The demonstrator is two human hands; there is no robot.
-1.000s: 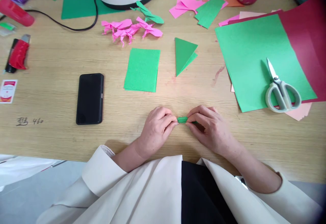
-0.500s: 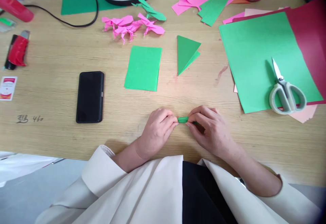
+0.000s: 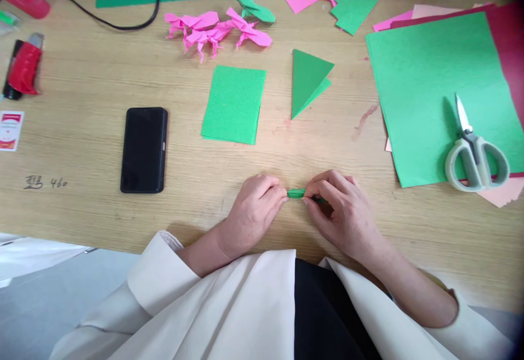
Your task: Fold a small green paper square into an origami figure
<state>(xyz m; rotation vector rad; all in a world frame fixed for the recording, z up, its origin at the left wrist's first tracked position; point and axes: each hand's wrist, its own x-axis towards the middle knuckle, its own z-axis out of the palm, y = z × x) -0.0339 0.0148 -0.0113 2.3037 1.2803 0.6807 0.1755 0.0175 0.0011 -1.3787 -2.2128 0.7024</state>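
Close to the table's front edge, a narrow strip of folded green paper (image 3: 295,193) is pinched between both my hands. My left hand (image 3: 257,212) grips its left end, fingertips pressed together. At the other end, my right hand (image 3: 341,210) holds it between thumb and fingers. Much of the paper is hidden under the fingers; only a short creased stretch shows. Beyond the hands lie a stack of green paper squares (image 3: 234,105) and a green sheet folded into a triangle (image 3: 308,81).
Scissors (image 3: 475,152) rest on large green sheets (image 3: 429,76) at right. A black phone (image 3: 143,149) lies left. Pink folded paper figures (image 3: 200,32) and a green one (image 3: 249,5) stand behind. A red-handled cutter (image 3: 27,68) and a black cable (image 3: 102,20) are far left.
The camera view has shifted slightly, so the things on the table sit a little differently in the picture. Both hands keep nearly the same pinch on the green paper.
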